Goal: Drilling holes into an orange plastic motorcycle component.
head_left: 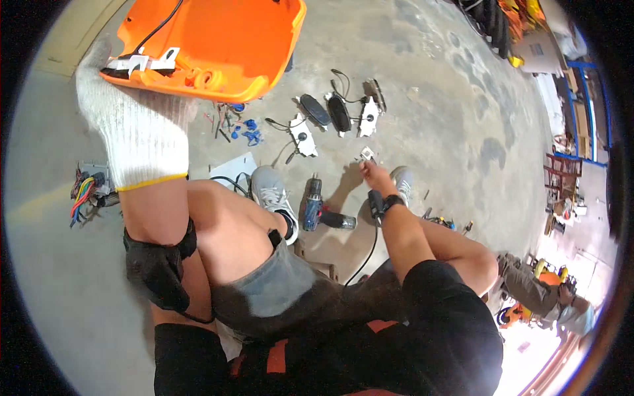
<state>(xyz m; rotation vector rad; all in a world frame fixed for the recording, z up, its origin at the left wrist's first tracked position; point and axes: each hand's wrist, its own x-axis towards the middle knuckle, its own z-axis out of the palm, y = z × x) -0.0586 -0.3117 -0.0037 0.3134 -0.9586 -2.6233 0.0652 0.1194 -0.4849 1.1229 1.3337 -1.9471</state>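
Note:
My left hand (139,125), in a white knit glove with a yellow cuff edge, holds up a large orange plastic cover (238,39) at the upper left. Its fingers are largely hidden behind the cover. A black cable (158,30) and a white bracket (158,61) sit inside the shell. Low over the floor, my bare right hand (376,177) has its fingers pinched at a small whitish square part (367,154). Beyond it lie a white plate with a round black centre (368,122), a similar plate (303,137) and black oval pieces (339,113).
A cordless drill (313,204) lies on the concrete floor between my shoes. Blue scraps and screws (247,132) are scattered ahead of my left shoe. Coloured wires (84,198) with a connector lie at the left. Another person (541,290) is at the right, near shelves (588,112).

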